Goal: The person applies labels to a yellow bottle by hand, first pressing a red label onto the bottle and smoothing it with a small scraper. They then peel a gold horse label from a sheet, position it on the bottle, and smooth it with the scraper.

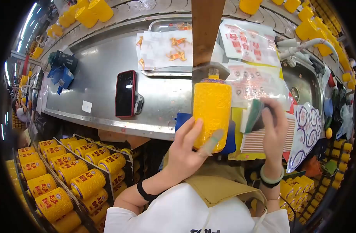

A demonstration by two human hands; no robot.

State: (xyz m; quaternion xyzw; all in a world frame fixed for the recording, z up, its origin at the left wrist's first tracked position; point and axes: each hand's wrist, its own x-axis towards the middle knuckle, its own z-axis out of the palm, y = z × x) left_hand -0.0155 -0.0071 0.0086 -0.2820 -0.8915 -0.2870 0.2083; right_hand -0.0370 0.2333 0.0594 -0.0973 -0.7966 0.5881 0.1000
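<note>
My left hand (187, 151) grips the lower part of a yellow embossed bottle (212, 112) with a blue patterned band at its shoulder. A pale wrap covers its thumb. The bottle's neck points away from me, and its near end is partly hidden by the hand. To the right, my right hand (274, 130) is closed on a small flat green and dark pad (254, 115), held apart from the bottle. Below that hand lies a striped brown and white sheet (267, 138). Blue cloth (232, 139) shows behind the bottle.
A phone (125, 93) lies on the metal table (90, 72). Decal sheets (168, 48) rest on a tray (166, 73), with more decal sheets (257, 83) beside a sink (306, 83). A wooden post (207, 31) stands ahead. Racks of yellow bottles (71, 169) flank me.
</note>
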